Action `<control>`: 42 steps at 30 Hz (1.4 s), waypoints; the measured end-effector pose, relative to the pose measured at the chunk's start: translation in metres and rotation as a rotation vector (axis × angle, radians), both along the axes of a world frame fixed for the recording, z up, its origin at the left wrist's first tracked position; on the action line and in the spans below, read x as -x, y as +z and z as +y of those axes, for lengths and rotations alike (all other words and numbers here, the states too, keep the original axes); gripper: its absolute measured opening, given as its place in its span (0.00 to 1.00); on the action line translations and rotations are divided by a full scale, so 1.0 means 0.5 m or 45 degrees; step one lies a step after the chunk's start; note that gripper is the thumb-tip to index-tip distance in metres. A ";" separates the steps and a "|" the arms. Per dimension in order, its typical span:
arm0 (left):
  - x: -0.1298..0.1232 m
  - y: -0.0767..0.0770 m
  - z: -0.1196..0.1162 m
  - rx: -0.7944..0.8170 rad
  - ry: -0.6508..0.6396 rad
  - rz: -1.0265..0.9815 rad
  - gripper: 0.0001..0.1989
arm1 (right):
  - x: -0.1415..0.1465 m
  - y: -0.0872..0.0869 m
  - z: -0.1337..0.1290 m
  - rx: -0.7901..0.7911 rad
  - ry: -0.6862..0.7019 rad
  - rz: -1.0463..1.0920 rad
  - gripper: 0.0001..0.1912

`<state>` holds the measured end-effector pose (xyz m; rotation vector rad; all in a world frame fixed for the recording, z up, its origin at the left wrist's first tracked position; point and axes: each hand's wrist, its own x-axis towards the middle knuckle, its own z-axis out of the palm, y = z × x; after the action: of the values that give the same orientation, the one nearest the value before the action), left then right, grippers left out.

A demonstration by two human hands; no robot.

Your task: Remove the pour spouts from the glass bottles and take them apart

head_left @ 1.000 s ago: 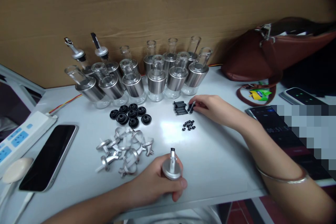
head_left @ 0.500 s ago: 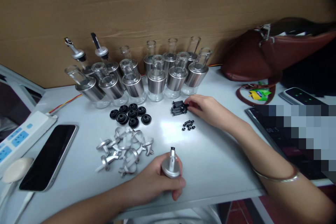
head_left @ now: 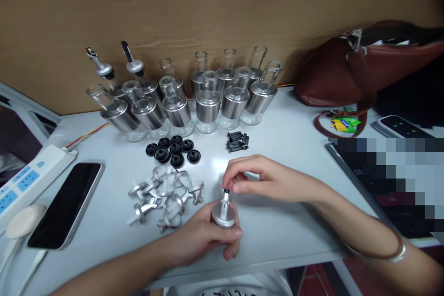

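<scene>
My left hand [head_left: 217, 236] is closed around a silver pourer spout [head_left: 224, 216], held upright with its round collar above my fingers and a black tip on top. My right hand [head_left: 255, 175] is just over that tip, thumb and forefinger pinched together. Whatever lies between them, if anything, is too small or hidden to make out. Beyond it is a small pile of black flap pieces [head_left: 237, 142]. To the left lie several silver pourer spouts [head_left: 166, 189] in a heap and several black rubber stoppers [head_left: 176, 149].
Glass bottles with steel bands [head_left: 208, 106] stand in two rows at the back; two carry pourers. At left are a phone [head_left: 65, 206] and a power strip [head_left: 27, 180]. A brown bag [head_left: 322, 78], green-yellow wrapper [head_left: 345, 124] and tablet-like device [head_left: 360, 175] are at right.
My right hand has left the black flap pile and come toward me, to the tip of the held spout. It now covers the tiny black rings. My left hand has barely moved.
</scene>
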<state>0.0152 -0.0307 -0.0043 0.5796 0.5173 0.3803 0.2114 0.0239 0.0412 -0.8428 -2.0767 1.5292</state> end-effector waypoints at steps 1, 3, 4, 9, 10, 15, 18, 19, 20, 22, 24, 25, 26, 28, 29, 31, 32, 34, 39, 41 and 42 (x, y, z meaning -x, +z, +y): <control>0.000 -0.001 0.001 0.008 -0.004 -0.018 0.14 | 0.004 -0.002 -0.003 0.022 0.023 0.006 0.10; 0.000 -0.002 0.001 0.007 -0.035 -0.036 0.15 | 0.010 -0.006 -0.005 0.035 0.060 0.009 0.10; 0.001 -0.002 0.001 0.005 -0.048 -0.036 0.15 | 0.011 -0.006 -0.006 0.019 0.077 0.004 0.10; 0.002 -0.001 0.001 0.039 -0.045 -0.018 0.16 | 0.015 0.001 -0.009 -0.172 0.139 -0.113 0.13; 0.002 -0.001 0.001 0.039 -0.056 -0.013 0.16 | 0.015 0.004 -0.010 -0.193 0.152 -0.129 0.13; 0.006 0.001 0.003 -0.021 -0.171 0.036 0.17 | 0.015 0.012 -0.015 -0.210 0.225 -0.123 0.15; 0.008 0.003 0.005 -0.055 -0.189 0.049 0.18 | 0.016 0.014 -0.017 -0.190 0.241 -0.109 0.15; 0.008 0.004 0.005 -0.071 -0.195 0.054 0.18 | 0.016 0.015 -0.018 -0.186 0.243 -0.105 0.15; 0.008 0.005 0.005 -0.085 -0.202 0.057 0.18 | 0.017 0.015 -0.018 -0.184 0.243 -0.101 0.15; 0.007 0.009 0.005 -0.110 -0.213 0.067 0.18 | 0.018 0.017 -0.019 -0.192 0.239 -0.103 0.15; 0.006 0.013 0.006 -0.135 -0.221 0.112 0.18 | 0.019 0.018 -0.019 -0.208 0.228 -0.113 0.16; 0.006 0.015 0.006 -0.145 -0.222 0.138 0.19 | 0.019 0.018 -0.019 -0.215 0.219 -0.118 0.16; 0.006 0.017 0.006 -0.152 -0.223 0.157 0.19 | 0.019 0.018 -0.019 -0.217 0.207 -0.123 0.16; 0.005 0.018 0.007 -0.149 -0.224 0.160 0.18 | 0.019 0.016 -0.019 -0.205 0.185 -0.132 0.16; 0.005 0.018 0.007 -0.143 -0.225 0.148 0.18 | 0.020 0.013 -0.019 -0.194 0.177 -0.140 0.17; 0.005 0.016 0.008 -0.140 -0.229 0.139 0.16 | 0.021 0.008 -0.019 -0.179 0.159 -0.165 0.17; 0.005 0.016 0.008 -0.140 -0.230 0.138 0.15 | 0.022 0.005 -0.019 -0.177 0.146 -0.181 0.18; 0.005 0.014 0.008 -0.139 -0.233 0.142 0.14 | 0.024 0.000 -0.018 -0.174 0.118 -0.200 0.19; 0.005 0.007 0.004 -0.143 -0.173 0.108 0.14 | 0.026 0.002 -0.020 -0.115 0.082 -0.128 0.20; 0.004 0.004 0.002 -0.119 -0.094 0.054 0.22 | 0.025 0.001 -0.019 -0.105 0.048 -0.136 0.21; 0.002 0.003 0.002 -0.100 -0.050 0.029 0.25 | 0.024 0.000 -0.019 -0.110 0.027 -0.155 0.21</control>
<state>0.0140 -0.0299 -0.0028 0.6696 0.5135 0.3581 0.1995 0.0146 0.0411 -0.9052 -2.2274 1.4200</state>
